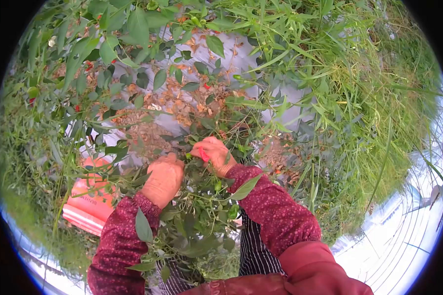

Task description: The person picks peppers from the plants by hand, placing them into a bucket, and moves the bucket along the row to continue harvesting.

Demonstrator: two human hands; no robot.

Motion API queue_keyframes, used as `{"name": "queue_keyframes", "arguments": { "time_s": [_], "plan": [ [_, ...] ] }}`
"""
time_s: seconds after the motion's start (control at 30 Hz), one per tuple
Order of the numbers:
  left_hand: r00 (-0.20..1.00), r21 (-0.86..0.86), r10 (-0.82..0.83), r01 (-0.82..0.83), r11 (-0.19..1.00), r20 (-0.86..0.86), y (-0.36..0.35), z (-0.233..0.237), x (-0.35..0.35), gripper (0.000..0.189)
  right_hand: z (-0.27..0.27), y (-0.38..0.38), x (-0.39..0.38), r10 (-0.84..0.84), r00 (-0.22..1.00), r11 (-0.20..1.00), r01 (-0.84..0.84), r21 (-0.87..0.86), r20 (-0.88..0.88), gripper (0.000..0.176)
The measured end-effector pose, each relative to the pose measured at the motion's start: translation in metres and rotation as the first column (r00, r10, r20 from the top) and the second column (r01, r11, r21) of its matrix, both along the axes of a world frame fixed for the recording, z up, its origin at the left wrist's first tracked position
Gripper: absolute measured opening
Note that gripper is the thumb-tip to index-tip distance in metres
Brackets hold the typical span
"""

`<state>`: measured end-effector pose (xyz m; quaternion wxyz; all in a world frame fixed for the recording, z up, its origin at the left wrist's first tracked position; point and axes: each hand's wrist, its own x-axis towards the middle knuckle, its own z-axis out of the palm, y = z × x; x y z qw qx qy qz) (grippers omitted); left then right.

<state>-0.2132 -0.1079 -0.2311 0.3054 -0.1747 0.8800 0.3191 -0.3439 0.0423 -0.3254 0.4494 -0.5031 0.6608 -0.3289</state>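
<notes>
My right hand (213, 156) is closed round a red chili pepper (204, 154), which shows between the fingers and palm. It is among the upper leaves of a pepper plant (202, 216) in front of my body. Just left of it, my left hand (165, 178) reaches into the same plant with its fingers curled. The fingertips are hidden in the foliage, and what they hold cannot be made out. Between the two hands a small green pepper (188, 155) shows. More green peppers (218, 186) hang lower on the plant, below my right hand.
A red bucket (90, 199) with dark print stands to the left, partly behind leaves. Pale plastic sheeting (226, 54) strewn with dry leaves covers the ground ahead. Other pepper plants (118, 29) with red fruit grow at the upper left. Tall grass (364, 108) crowds the right side.
</notes>
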Motion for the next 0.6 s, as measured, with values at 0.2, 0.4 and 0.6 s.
{"name": "queue_keyframes", "arguments": {
  "time_s": [0.2, 0.4, 0.6],
  "plan": [
    [0.994, 0.166, 0.099, -0.090, 0.982, -0.045, -0.014, 0.046, -0.008, 0.017, -0.009, -0.001, 0.003, -0.148, 0.964, 0.989, 0.140, 0.049, 0.220, 0.037],
    [0.891, 0.023, 0.447, -0.450, 0.893, 0.076, -0.048, 0.002, -0.008, 0.017, -0.004, -0.007, 0.009, 0.101, 0.992, 0.984, -0.089, 0.154, -0.072, 0.031],
    [0.899, 0.294, 0.431, -0.392, 0.872, -0.081, 0.029, -0.027, -0.056, 0.016, 0.009, -0.003, -0.004, -0.040, 0.997, 0.989, 0.049, 0.143, -0.060, 0.041]
  ]
}}
